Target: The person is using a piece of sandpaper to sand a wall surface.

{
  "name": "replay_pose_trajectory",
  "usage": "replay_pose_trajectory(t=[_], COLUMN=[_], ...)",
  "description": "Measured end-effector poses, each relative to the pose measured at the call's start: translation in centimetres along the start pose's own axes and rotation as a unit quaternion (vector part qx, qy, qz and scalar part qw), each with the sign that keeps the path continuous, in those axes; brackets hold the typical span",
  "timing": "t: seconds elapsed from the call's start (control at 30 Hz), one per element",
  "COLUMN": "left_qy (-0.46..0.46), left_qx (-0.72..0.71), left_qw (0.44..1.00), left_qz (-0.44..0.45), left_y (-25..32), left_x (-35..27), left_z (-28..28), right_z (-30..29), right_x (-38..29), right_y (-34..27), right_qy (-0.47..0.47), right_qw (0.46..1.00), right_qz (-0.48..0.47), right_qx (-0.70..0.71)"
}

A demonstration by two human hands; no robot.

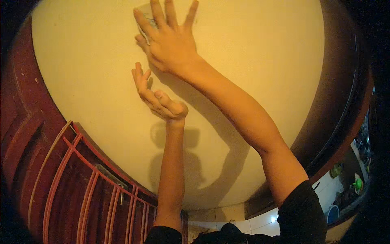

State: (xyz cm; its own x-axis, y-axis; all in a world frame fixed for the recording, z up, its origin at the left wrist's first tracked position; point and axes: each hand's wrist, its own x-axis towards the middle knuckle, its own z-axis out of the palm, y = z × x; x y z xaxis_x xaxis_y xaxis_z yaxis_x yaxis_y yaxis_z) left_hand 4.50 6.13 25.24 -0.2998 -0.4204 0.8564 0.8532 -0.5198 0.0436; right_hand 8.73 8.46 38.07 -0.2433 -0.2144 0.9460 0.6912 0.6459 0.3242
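My right hand lies with spread fingers against a pale yellow wall, high in the view. Beneath its thumb, index and middle fingers is a thin greyish sheet, pinned to the wall; its corner and one edge show. The rest of the sheet is hidden, and its material is unclear. Lower and slightly left, my left hand is raised near the wall with nothing in it. Its wrist is bent back and its fingers are apart, loosely curved.
At left, a dark red panelled door stands behind a red metal grille. A dark frame borders the wall at right. Light floor tiles show at lower right, with a blue-rimmed round container and a green object.
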Motion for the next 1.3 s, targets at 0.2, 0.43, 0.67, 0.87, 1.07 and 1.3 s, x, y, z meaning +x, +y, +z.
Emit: replay_pose_trajectory(t=[0.2, 0.43, 0.67, 0.87, 1.07, 1.3], left_qy=[-0.038, -0.039, -0.05, -0.052, -0.029, -0.082], left_qx=[0.0, -0.011, 0.009, 0.011, 0.007, 0.045], left_qw=[0.999, 0.999, 0.998, 0.997, 0.999, 0.993], left_qz=[-0.005, 0.001, 0.026, 0.054, 0.04, 0.067], left_y=[0.5, 0.0, 0.0, 0.2, -1.1, -0.2], left_x=[-0.5, 0.1, -0.2, -0.3, 0.1, -0.5], left_z=[0.0, -0.3, -0.1, 0.2, -0.8, -0.5], right_z=[1.0, 1.5, -2.0, -0.3, -2.4, -2.5], right_x=[5.7, 7.0, -0.9, 3.7, -3.6, -3.0], right_y=[0.4, 0.4, 4.9, 5.2, 2.1, 3.8], right_qy=[0.025, 0.043, 0.009, 0.06, -0.007, -0.004], right_qw=[0.999, 0.999, 0.998, 0.997, 1.0, 0.998], right_qz=[0.029, 0.02, -0.06, -0.031, -0.018, -0.009], right_qx=[-0.026, -0.023, -0.015, -0.041, -0.011, -0.065])
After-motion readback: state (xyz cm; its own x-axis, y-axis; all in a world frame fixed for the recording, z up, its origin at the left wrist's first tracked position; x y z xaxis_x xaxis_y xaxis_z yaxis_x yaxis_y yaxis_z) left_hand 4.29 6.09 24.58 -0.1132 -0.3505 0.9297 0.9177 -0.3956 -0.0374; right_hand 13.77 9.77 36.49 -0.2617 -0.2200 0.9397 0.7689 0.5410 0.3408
